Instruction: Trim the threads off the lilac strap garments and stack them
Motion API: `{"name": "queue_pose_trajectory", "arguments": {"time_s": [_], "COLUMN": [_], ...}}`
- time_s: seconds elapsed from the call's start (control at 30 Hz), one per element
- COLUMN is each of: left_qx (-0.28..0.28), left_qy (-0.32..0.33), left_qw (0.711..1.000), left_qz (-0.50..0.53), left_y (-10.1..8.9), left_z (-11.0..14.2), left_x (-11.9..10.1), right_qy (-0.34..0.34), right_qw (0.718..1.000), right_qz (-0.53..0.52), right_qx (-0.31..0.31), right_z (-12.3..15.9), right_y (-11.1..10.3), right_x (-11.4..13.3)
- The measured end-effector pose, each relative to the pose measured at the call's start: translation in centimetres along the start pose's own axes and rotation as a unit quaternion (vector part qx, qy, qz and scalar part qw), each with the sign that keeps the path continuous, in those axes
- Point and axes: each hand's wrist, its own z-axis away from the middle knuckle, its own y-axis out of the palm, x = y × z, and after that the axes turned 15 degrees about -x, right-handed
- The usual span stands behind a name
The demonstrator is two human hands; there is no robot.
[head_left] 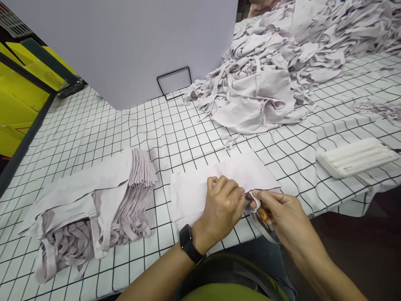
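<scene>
A flat pale lilac fabric piece (pixel 225 177) lies on the checked tablecloth (pixel 175 129) at the near edge. My left hand (pixel 221 211), with a black watch on the wrist, is closed and pinches the fabric's near edge. My right hand (pixel 282 217) is closed too; its fingers pinch a strap (pixel 256 203) of the same fabric where it meets my left fingertips. A small orange-handled tool (pixel 262 214) shows in my right palm.
A neat stack of folded fabric pieces with straps (pixel 94 209) sits at the near left. A big loose heap of the same fabric (pixel 275 71) fills the far right. A white tray (pixel 357 156) lies on the right. A white panel (pixel 131 46) with a black wire stand (pixel 174 81) stands behind.
</scene>
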Motion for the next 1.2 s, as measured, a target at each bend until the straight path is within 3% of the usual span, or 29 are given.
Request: {"name": "queue_pose_trajectory", "arguments": {"time_s": [0.2,0.57,1.0,1.2], "left_qx": [0.027,0.027,0.052,0.039], "left_qy": [0.033,0.051,0.034,0.037], "left_qw": [0.999,0.998,0.997,0.998], "left_qz": [-0.03,-0.035,-0.038,-0.03], "left_y": [-0.28,-0.3,-0.18,-0.16], "left_z": [-0.24,-0.29,0.08,0.01], "left_x": [-0.17,-0.3,-0.2,-0.2], "right_qy": [0.007,-0.002,-0.027,-0.022], "right_qw": [1.0,1.0,0.999,0.999], "right_qz": [-0.008,0.0,-0.015,-0.027], "right_qx": [-0.012,-0.007,-0.015,-0.012], "right_z": [0.22,0.32,0.28,0.33], "right_y": [0.38,0.43,0.48,0.48], "right_x": [0.29,0.18,-0.04,0.04]}}
